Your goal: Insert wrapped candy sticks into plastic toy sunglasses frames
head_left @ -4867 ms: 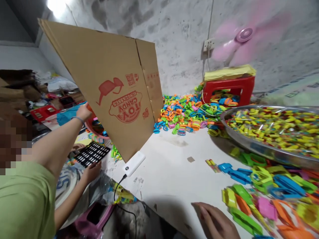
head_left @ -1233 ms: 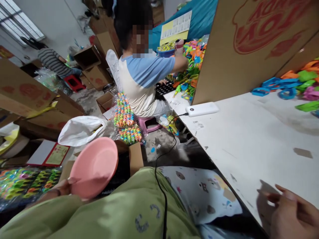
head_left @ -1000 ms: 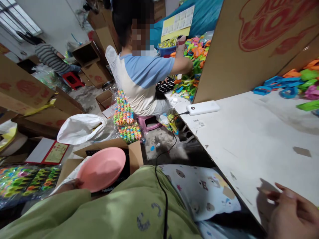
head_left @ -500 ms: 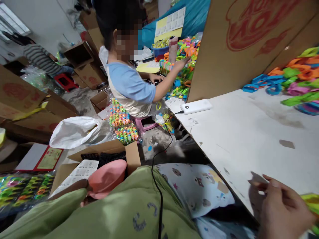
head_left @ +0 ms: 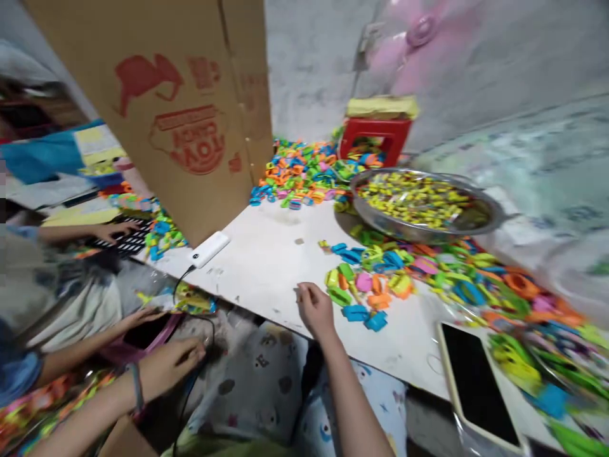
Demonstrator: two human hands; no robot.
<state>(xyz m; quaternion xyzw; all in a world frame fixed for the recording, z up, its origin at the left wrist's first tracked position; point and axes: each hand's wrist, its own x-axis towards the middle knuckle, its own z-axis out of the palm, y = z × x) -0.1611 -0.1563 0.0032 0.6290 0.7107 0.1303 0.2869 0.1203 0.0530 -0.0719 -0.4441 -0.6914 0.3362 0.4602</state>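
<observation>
My left hand (head_left: 172, 364), with a grey band (head_left: 136, 388) at the wrist, hangs above my lap, left of the table edge. Its fingers are curled closed, and nothing shows in them. My right hand (head_left: 314, 308) is over the front edge of the white table (head_left: 266, 266), fingers curled inward with no object visible. Just right of it lies a loose group of coloured plastic toy pieces (head_left: 364, 282) in blue, green, orange, pink and yellow. A white power bank (head_left: 210, 249) with a black cable lies at the table's left edge.
A tall cardboard sheet (head_left: 190, 127) stands at the left. A metal basin (head_left: 380, 222) of small yellow pieces sits behind more toy pieces (head_left: 304, 168). A phone (head_left: 478, 384) lies front right. A red stool (head_left: 375, 130) and pink fan (head_left: 423, 35) are behind. A co-worker's hand (head_left: 117, 231) is at left.
The view has swung right, from the co-worker and boxes to the table. My left hand has come into view. My right hand's fingers have curled in more.
</observation>
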